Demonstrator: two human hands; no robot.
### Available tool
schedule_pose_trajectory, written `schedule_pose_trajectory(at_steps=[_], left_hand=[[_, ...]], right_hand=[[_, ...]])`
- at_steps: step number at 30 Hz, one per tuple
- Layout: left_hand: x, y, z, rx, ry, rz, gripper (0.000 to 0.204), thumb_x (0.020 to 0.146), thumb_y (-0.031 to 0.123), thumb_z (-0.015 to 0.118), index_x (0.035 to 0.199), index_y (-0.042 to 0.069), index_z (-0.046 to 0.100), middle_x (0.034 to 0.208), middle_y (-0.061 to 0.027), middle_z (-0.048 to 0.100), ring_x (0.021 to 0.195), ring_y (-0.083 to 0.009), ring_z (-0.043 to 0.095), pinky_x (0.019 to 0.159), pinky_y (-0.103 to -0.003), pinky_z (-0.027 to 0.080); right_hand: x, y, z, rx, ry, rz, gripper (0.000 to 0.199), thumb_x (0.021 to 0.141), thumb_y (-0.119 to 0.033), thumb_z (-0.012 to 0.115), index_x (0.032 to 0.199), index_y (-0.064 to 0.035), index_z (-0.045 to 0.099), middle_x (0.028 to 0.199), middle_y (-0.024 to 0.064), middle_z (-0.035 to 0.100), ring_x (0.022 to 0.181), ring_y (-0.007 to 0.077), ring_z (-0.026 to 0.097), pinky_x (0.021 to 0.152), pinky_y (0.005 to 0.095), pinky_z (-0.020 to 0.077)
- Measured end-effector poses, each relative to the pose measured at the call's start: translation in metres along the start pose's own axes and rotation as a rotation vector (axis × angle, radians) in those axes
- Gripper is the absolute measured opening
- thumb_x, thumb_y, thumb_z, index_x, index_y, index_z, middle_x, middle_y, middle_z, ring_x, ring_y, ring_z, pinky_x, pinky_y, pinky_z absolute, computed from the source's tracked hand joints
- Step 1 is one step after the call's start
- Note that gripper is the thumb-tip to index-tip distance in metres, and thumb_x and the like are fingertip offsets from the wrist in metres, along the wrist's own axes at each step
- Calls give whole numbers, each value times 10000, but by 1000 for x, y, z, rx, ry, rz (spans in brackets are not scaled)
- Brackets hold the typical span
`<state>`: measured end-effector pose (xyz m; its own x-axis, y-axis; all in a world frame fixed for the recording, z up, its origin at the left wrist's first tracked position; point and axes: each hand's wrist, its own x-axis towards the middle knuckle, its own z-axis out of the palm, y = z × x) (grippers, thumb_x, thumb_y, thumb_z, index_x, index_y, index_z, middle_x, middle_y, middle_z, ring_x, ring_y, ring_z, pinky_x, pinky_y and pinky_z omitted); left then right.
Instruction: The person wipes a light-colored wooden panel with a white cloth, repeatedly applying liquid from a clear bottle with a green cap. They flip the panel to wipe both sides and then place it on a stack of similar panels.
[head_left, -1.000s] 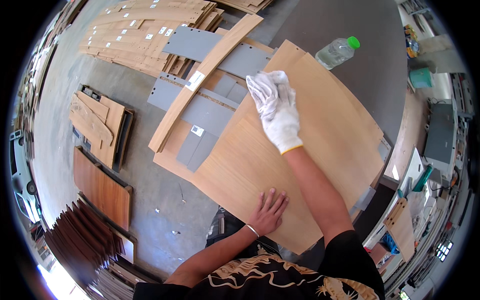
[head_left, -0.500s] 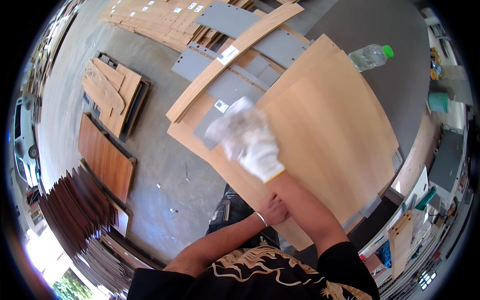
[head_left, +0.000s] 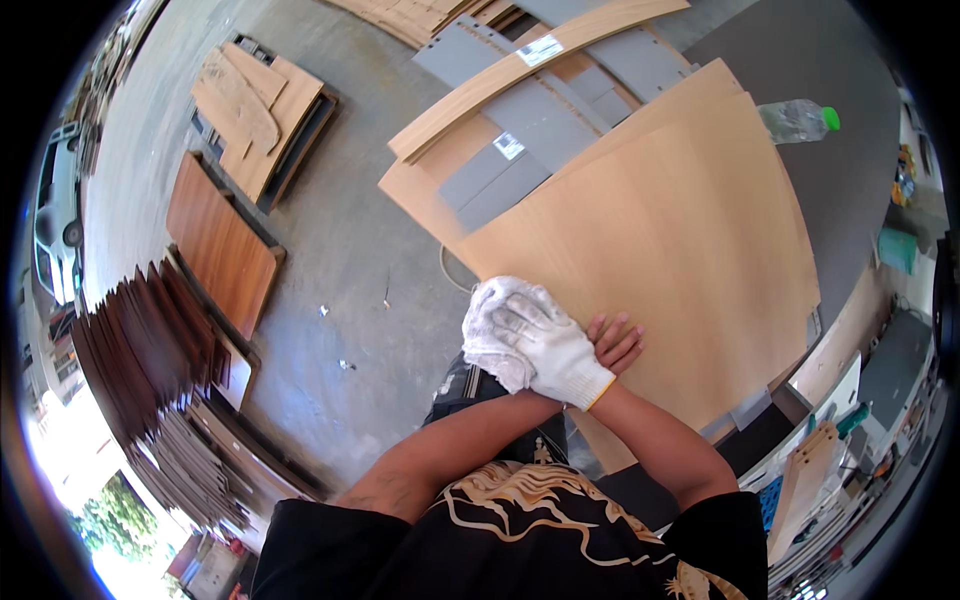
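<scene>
A wide light-wood board (head_left: 690,220) lies in front of me. My right hand (head_left: 555,345), in a white knitted glove with a yellow cuff edge, presses a whitish cloth (head_left: 495,335) against the board's near-left edge. Its gloved fingers lie over the cloth. My bare left hand (head_left: 620,345) comes out from under the right wrist, so my arms are crossed. Its fingers are stretched out and rest on the board's surface; the rest of this hand is hidden by the glove.
Beyond the board are grey panels (head_left: 495,185) and a long curved wood strip (head_left: 540,60). A clear bottle with a green cap (head_left: 800,121) lies at the far right. Panel stacks (head_left: 245,125), a reddish-brown board (head_left: 220,240) and dark curved slats (head_left: 150,345) occupy the floor on the left.
My right hand has drawn the cloth back from the far-left part of the board toward me. My left hand has moved from beside the right forearm onto the board, fingers extended. The view has shifted.
</scene>
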<state>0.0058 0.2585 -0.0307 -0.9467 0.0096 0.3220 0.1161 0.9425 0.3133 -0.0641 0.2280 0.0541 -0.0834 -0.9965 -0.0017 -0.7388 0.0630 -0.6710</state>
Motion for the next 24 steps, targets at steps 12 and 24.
schedule_pose_trajectory(at_steps=[12, 24], left_hand=[[1, -2, -7, -181, 17, -33, 649, 850, 255, 618, 1470, 68, 567, 1653, -136, 433, 1554, -398, 353, 1257, -634, 258], [-64, -11, -45, -434, -269, 126, 617, 879, 242, 633, 1454, 25, 575, 1625, -177, 451, 1545, -328, 376, 1273, -488, 290]], right_hand=[[33, -17, 13, -91, 144, 44, 505, 877, -273, 675, 1351, -99, 693, 1443, 73, 641, 1466, 287, 458, 1296, 536, 214], [66, -35, 18, -152, 399, 141, 513, 861, -274, 710, 1374, -267, 694, 1355, 12, 688, 1416, 261, 514, 1242, 491, 341]])
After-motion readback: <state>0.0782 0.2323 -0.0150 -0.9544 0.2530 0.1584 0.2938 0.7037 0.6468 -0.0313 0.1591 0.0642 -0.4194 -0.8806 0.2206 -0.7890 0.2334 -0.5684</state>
